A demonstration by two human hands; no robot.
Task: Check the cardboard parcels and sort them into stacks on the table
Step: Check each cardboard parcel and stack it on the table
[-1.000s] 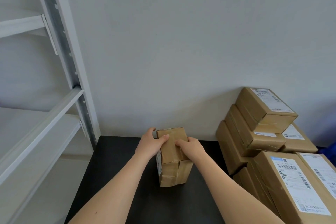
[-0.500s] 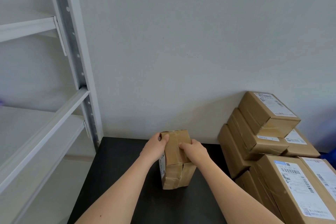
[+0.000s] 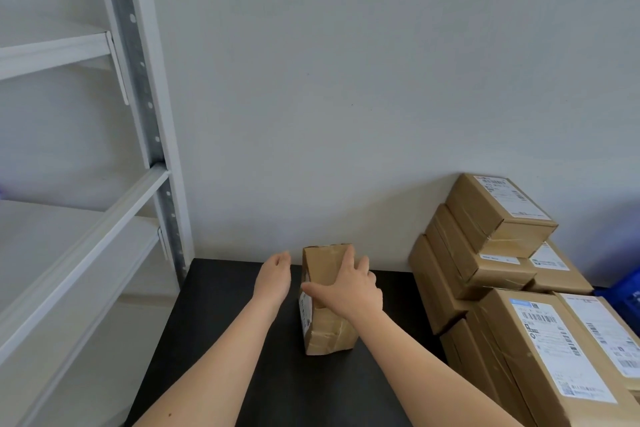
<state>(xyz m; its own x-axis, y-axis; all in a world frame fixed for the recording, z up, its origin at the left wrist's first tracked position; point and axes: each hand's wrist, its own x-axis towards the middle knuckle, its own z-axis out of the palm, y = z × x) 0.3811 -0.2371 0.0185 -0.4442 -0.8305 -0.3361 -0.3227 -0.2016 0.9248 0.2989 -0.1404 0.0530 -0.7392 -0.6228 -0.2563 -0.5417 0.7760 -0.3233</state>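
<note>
One hand on the parcel, the other hand off it.
Only the right hand [image 3: 349, 288] touches the parcel [image 3: 327, 331]: it lies flat on the top with fingers spread and the thumb reaching across to the left edge, and nothing shows it pinching or curling round. The parcel stands on the black table [image 3: 225, 305], near the wall, with its long axis running away from the person. The stacks [image 3: 498, 215] are well apart on its right, so the right hand is the nearer one for a move that way. The left hand [image 3: 275, 276] hovers just beside the left face, fingers relaxed, holding nothing. Half a second earlier both hands were gripping the far end of the parcel; now the left one is off it and the right one is opened flat, while the parcel keeps about the same place.
</note>
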